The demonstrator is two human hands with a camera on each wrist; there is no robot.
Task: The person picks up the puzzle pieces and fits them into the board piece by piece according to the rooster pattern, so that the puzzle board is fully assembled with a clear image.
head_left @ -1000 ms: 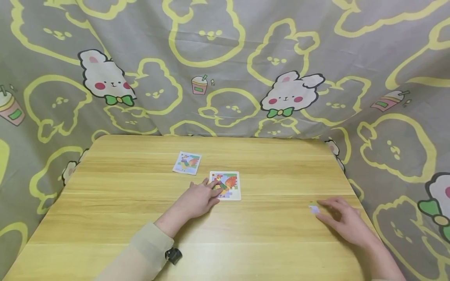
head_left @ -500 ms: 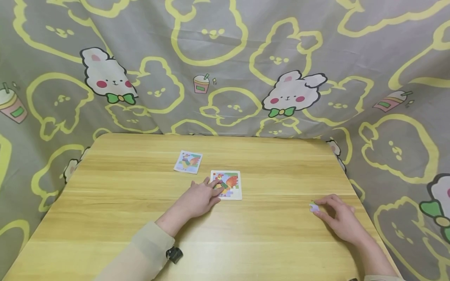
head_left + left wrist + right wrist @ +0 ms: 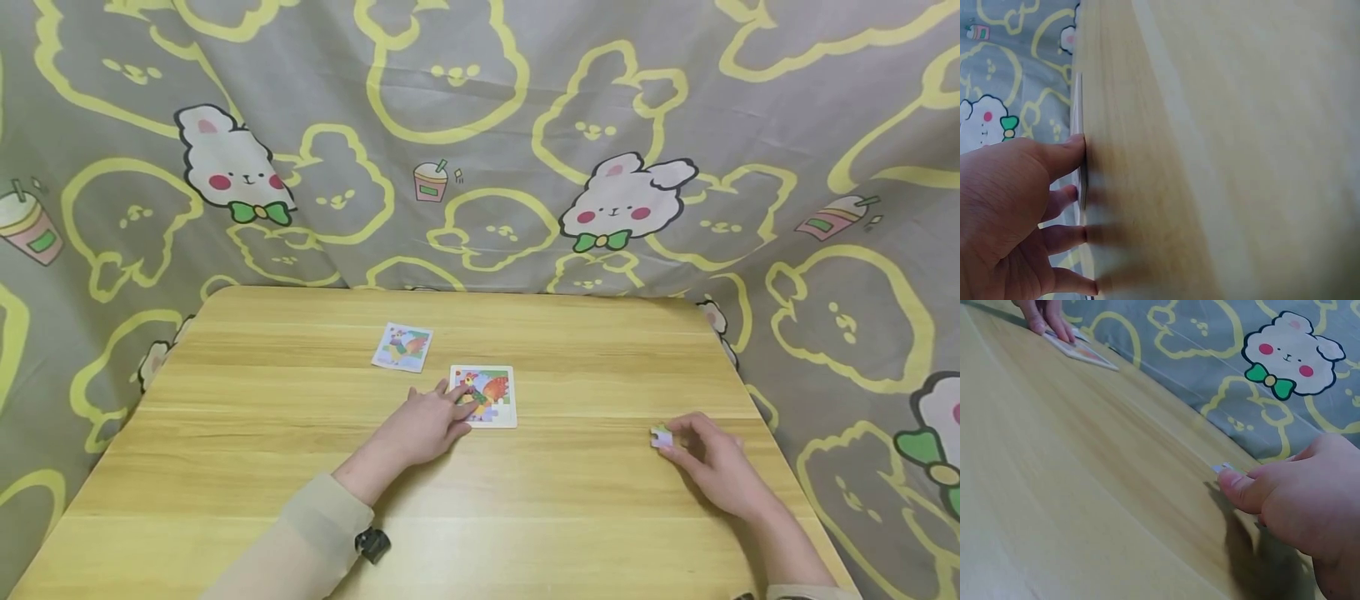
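Observation:
A square jigsaw puzzle with a white border and a colourful rooster picture lies flat on the wooden table; pale bare patches show toward its lower right. My left hand rests on its left part, fingers extended over the picture, covering some of it. In the left wrist view, the thumb of that hand touches the board's edge. Off to the right, my right hand pinches a small lilac-and-green puzzle piece between thumb and fingers, above the tabletop. Only a sliver of the piece shows in the right wrist view.
Behind and left of the puzzle lies a card printed with the same rooster picture. A grey curtain with yellow outlines and rabbits hangs around the back and sides of the table.
My right hand has closed its fingertips on the puzzle piece, raised it off the table and shifted slightly left. My left hand keeps its place on the puzzle.

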